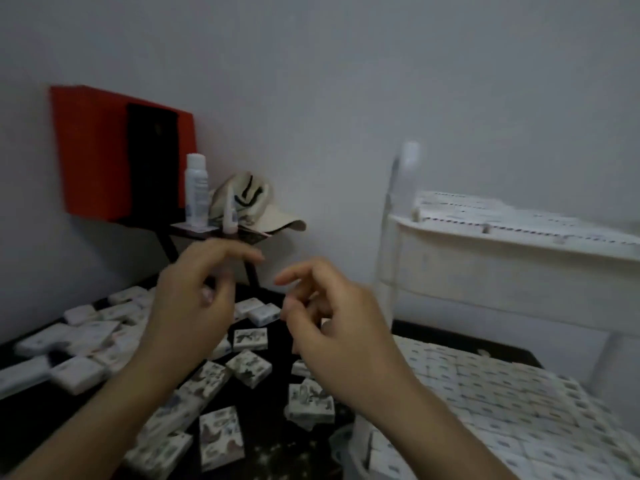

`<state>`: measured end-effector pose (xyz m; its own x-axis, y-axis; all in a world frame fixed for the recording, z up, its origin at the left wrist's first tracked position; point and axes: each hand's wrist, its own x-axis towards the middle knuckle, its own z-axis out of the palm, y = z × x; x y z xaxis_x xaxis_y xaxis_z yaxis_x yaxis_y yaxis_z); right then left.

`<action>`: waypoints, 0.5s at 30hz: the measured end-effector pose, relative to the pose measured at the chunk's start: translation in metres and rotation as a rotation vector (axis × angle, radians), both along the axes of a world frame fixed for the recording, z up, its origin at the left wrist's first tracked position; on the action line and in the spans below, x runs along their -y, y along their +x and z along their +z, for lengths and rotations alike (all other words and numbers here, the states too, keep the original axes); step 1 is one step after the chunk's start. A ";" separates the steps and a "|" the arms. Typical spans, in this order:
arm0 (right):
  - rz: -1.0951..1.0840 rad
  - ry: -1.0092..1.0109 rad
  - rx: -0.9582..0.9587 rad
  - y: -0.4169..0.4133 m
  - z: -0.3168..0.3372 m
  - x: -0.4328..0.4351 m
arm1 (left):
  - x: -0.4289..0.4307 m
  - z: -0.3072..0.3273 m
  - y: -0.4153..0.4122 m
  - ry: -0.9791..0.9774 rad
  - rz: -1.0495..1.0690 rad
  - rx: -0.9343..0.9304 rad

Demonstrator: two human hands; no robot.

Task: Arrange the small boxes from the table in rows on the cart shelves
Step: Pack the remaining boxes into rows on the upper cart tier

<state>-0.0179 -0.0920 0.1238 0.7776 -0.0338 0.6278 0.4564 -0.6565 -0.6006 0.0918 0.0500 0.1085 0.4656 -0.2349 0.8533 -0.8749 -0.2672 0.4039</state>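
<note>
Cart [485,271], white, stands at the right, just beside the table [270,445]. Its upper shelf carries packed rows [485,216]; the lower shelf is tiled almost fully with rows [485,393]. Judgement: the task is well advanced.

The table is dark. The small boxes [248,368] lie scattered on it at all angles, some overlapping at the left, printed faces mostly up. Many remain to move.

Red box [93,150] is against the wall at the back left, with a cap [263,209] and a white bottle [196,188] on a small stand in front of it. None of these are part of the task.

Left hand [194,299] and right hand [332,320] hover above the scattered boxes, fingers loosely curled, nothing held in either as far as the motion blur allows.

Step in hand, as judged: reach down for the next pick. To do it well:
- take the single boxes near the table's middle first, not the overlapped pile
- pinch each by its long edges
- turn the print to match the rows already laid
- set it flush against its neighbours in a remaining gap
</note>
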 end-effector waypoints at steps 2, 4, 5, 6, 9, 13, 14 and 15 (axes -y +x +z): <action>-0.062 0.028 -0.123 0.037 -0.034 -0.010 | -0.028 -0.049 0.025 0.044 0.115 -0.175; -0.162 0.012 -0.230 0.077 -0.068 -0.015 | -0.051 -0.089 0.049 0.112 0.181 -0.296; -0.218 -0.004 -0.288 0.097 -0.084 -0.016 | -0.060 -0.104 0.060 0.146 0.199 -0.352; -0.277 -0.015 -0.347 0.116 -0.098 -0.016 | -0.068 -0.117 0.070 0.177 0.212 -0.403; -0.474 -0.008 -0.461 0.173 -0.129 -0.010 | -0.080 -0.141 0.099 0.257 0.288 -0.433; -0.633 0.023 -0.569 0.240 -0.148 0.009 | -0.095 -0.146 0.138 0.343 0.405 -0.435; -0.648 0.013 -0.600 0.255 -0.150 0.015 | -0.100 -0.147 0.147 0.348 0.417 -0.441; -0.654 -0.010 -0.632 0.269 -0.153 0.021 | -0.104 -0.148 0.153 0.348 0.420 -0.443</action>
